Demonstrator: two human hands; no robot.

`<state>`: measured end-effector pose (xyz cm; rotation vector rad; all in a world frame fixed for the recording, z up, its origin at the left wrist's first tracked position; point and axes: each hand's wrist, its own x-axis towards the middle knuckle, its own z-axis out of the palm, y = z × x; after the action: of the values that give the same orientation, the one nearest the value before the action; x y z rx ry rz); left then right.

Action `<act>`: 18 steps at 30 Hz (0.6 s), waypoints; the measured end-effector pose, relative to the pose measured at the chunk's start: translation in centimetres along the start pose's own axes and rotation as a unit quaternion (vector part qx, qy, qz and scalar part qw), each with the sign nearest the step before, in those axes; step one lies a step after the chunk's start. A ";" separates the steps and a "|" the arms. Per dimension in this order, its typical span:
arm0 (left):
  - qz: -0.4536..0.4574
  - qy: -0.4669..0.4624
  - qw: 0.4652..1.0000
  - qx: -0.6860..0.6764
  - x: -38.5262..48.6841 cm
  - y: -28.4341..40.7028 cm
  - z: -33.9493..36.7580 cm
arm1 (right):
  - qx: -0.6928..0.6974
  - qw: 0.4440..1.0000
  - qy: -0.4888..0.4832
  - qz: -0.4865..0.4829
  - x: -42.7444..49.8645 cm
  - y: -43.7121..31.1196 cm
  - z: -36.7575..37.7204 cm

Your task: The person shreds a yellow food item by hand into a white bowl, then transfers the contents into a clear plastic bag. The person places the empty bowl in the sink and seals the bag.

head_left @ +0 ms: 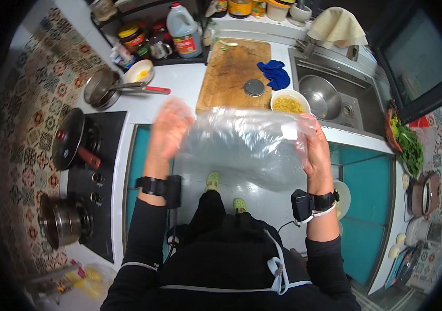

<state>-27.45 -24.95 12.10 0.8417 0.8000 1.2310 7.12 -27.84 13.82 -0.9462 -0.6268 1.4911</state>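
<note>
A clear plastic bag (240, 144) is stretched out between my two hands, in front of the counter's edge and above the floor. My left hand (172, 126), blurred, holds its left end, with film over the fingers. At the other end my right hand (316, 144) grips a bunched edge of the film. Just beyond the bag stands a white bowl (288, 103) of yellowish chopped food in liquid. Behind it, a wooden cutting board (228, 74) carries a round grey lid (254, 88), a blue cloth (275, 74) at its right edge and some pale vegetable scraps (228, 43).
Left lie a strainer (102, 85) over a pot, a bowl with yellow residue (140, 72), and a stove (92, 194) with a lidded pan (71, 140) and a steel pot (59, 221). Right are a sink (355, 85) holding a metal basin (318, 97), and leafy greens (408, 145).
</note>
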 end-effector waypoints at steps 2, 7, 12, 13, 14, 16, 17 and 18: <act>0.137 0.127 0.950 -0.250 1.6 -1.3 -3.4 | 0.120 0.992 0.042 -0.012 1.6 1.2 -0.1; -0.213 -0.208 0.955 -0.005 4.0 -9.0 -3.3 | 0.302 0.951 0.060 -0.015 8.2 4.2 2.2; -0.188 -0.156 0.952 -0.184 7.7 -5.7 -7.2 | 0.307 0.951 -0.025 0.006 12.2 2.1 2.8; -0.162 -0.172 0.947 -0.218 9.0 -3.0 -9.3 | 0.195 0.959 0.143 -0.150 13.3 2.4 3.6; -0.109 -0.226 0.929 -0.271 10.4 -0.7 -10.6 | 0.064 0.966 0.192 -0.159 13.4 2.1 4.1; -0.089 -0.092 0.980 -0.155 12.3 2.7 -11.5 | -0.243 0.912 0.250 -0.217 13.6 2.7 6.3; -0.102 -0.068 0.980 -0.157 13.3 3.9 -11.4 | -0.407 0.831 0.274 -0.263 13.5 3.3 8.0; -0.097 -0.058 0.979 -0.171 14.4 5.0 -11.0 | -0.532 0.740 0.304 -0.277 13.3 3.6 9.8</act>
<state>-37.15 -8.94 10.41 0.5369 0.5409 1.0949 -2.62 -14.03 13.23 -1.7959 -1.1542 0.1038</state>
